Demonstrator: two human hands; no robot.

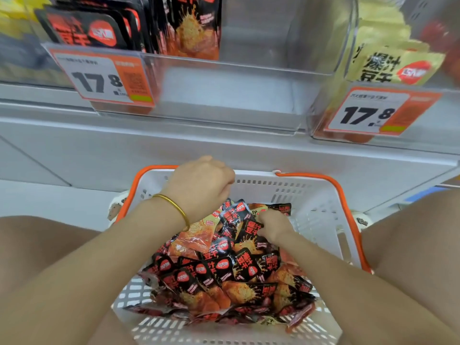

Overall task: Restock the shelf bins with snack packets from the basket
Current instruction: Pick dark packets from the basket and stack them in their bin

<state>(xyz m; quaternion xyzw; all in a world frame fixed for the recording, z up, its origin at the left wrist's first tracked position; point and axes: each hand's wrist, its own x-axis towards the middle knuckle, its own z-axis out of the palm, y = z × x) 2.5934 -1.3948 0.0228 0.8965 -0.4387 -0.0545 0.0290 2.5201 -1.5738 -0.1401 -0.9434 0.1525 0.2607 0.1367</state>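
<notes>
2 hands are working over the basket (311, 181), which sits near, centre. Dozens of snack packets (224, 272) are piled in it, mostly black-and-red with a few orange, filling the near and middle part. Right hand (272, 226) is down in the far side of the pile, fingers curled round a black packet, so gripping. Left hand (200, 184), gold bangle (179, 208) at the wrist, is raised by the far-left rim with fingers curled under. The back of the hand hides the palm, so I cannot tell if it holds anything.

Farther off, on the shelf, is a clear bin (224, 100). Black packs (194, 28) stand only in its left part and the right part is bare. Price tag (104, 78) reading 17.8 is on its front left. To the right, a 2nd bin (316, 120) holds yellow packs (388, 68).

Judgement: picking step, restock far from done. Next move calls for a firm handful, lifted clear of the basket rim, over the bin's front lip, then stood in the bare right part.
</notes>
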